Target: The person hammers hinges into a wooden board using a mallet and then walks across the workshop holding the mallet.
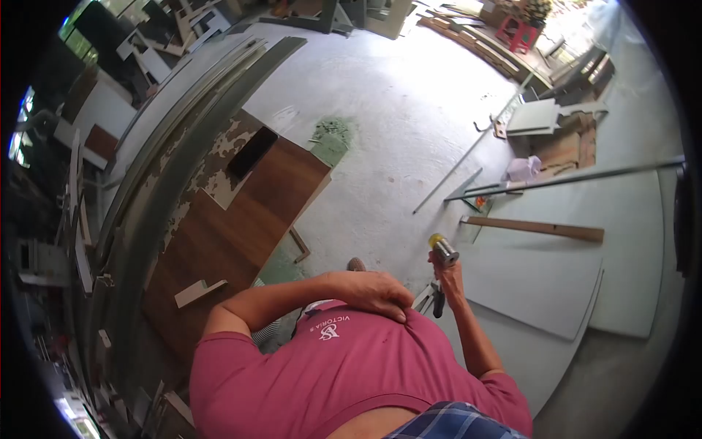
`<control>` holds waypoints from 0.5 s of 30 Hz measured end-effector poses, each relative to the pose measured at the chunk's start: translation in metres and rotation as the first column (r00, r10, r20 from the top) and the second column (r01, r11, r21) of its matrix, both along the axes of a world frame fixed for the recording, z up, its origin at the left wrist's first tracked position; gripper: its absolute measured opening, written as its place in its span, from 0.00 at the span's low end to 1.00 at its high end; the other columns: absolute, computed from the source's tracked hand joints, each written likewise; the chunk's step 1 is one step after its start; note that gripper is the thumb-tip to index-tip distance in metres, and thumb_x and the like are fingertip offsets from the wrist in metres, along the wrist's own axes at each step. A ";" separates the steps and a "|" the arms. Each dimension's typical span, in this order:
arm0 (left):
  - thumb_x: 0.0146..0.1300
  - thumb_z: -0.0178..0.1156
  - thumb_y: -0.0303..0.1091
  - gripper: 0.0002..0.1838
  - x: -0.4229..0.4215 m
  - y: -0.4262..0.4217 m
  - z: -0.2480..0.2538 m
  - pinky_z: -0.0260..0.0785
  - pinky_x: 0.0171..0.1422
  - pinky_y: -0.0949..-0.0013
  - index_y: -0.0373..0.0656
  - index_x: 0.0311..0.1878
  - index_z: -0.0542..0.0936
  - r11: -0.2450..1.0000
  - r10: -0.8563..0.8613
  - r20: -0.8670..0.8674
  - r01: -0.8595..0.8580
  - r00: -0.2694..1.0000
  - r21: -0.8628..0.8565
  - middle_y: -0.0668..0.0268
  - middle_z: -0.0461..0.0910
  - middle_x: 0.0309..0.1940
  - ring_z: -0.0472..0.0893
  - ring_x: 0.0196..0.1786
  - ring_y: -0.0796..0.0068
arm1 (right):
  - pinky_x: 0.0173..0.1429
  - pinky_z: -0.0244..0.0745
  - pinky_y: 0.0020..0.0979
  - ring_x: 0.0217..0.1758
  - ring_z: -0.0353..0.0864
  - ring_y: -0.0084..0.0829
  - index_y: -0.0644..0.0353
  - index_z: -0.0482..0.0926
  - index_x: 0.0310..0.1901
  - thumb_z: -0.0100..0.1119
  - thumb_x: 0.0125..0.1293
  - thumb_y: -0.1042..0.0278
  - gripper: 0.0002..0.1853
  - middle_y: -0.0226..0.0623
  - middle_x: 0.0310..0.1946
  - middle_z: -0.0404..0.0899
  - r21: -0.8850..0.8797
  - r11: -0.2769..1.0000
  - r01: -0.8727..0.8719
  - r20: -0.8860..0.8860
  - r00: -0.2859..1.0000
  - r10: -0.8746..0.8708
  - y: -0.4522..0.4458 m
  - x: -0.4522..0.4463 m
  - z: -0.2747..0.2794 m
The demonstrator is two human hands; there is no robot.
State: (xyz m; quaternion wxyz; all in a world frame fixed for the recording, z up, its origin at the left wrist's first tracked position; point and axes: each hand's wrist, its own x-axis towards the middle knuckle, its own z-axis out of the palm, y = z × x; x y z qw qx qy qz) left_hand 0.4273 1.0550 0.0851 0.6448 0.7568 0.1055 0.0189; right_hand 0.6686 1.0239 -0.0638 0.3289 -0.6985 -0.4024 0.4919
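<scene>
My left hand (382, 294) lies across my belly, its fingers curled together on the front of my pink shirt (322, 373). Folds in the cloth run out from the fingertips; the thumb is hard to make out. Out to the right, my right hand (447, 275) is closed around a hand tool with a silver cylindrical end (447, 256) and a yellow part (437, 240). A dark, handle-like piece (439, 301) shows just below that hand; whether it belongs to the tool I cannot tell. The tool's exact kind is unclear.
To the left lies a brown wooden panel (241, 227) with a dark rectangular object (253, 152) and a small board (197, 294) on it. Long strips (172, 132) run beside it. Large pale sheets (534, 285), a wooden bar (541, 228) and a metal rod (585, 175) lie right.
</scene>
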 end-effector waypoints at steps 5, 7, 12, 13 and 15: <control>0.59 0.60 0.52 0.23 0.006 0.071 -0.002 0.62 0.37 0.65 0.36 0.34 0.72 0.967 -0.220 -0.046 0.211 0.974 -0.145 0.63 0.70 0.25 0.70 0.31 0.70 | 0.21 0.58 0.21 0.18 0.64 0.14 0.60 0.77 0.35 0.62 0.59 0.57 0.13 0.23 0.20 0.72 0.059 0.997 0.054 -0.056 0.997 -0.050 0.078 0.032 0.002; 0.58 0.60 0.56 0.26 0.010 0.098 -0.002 0.62 0.37 0.65 0.36 0.34 0.72 0.966 -0.217 -0.023 0.211 0.976 -0.151 0.65 0.70 0.25 0.69 0.31 0.72 | 0.21 0.60 0.20 0.18 0.65 0.13 0.60 0.76 0.37 0.62 0.59 0.58 0.14 0.25 0.22 0.74 0.054 0.998 0.044 -0.074 0.996 -0.040 0.110 0.040 -0.001; 0.60 0.58 0.54 0.25 0.035 0.170 0.022 0.62 0.37 0.63 0.35 0.34 0.72 0.945 -0.255 -0.066 0.234 0.965 -0.228 0.61 0.73 0.25 0.71 0.31 0.70 | 0.20 0.59 0.20 0.17 0.64 0.14 0.59 0.76 0.36 0.62 0.60 0.56 0.14 0.24 0.21 0.73 0.140 0.990 -0.002 -0.095 0.995 0.015 0.198 0.049 -0.011; 0.60 0.58 0.54 0.25 0.043 0.187 0.024 0.62 0.37 0.63 0.35 0.34 0.72 0.953 -0.238 -0.068 0.219 0.969 -0.209 0.61 0.73 0.25 0.71 0.31 0.70 | 0.20 0.58 0.20 0.16 0.64 0.14 0.58 0.76 0.36 0.61 0.60 0.55 0.14 0.24 0.21 0.73 0.176 0.984 -0.024 -0.115 0.992 0.045 0.220 0.053 -0.009; 0.63 0.56 0.50 0.23 0.053 0.212 0.028 0.62 0.38 0.62 0.35 0.33 0.72 0.980 -0.168 -0.001 0.167 0.986 -0.107 0.57 0.72 0.25 0.71 0.30 0.65 | 0.20 0.57 0.20 0.16 0.63 0.13 0.58 0.77 0.35 0.61 0.61 0.53 0.15 0.23 0.20 0.72 0.080 0.992 -0.096 0.016 0.995 0.095 0.259 0.059 -0.006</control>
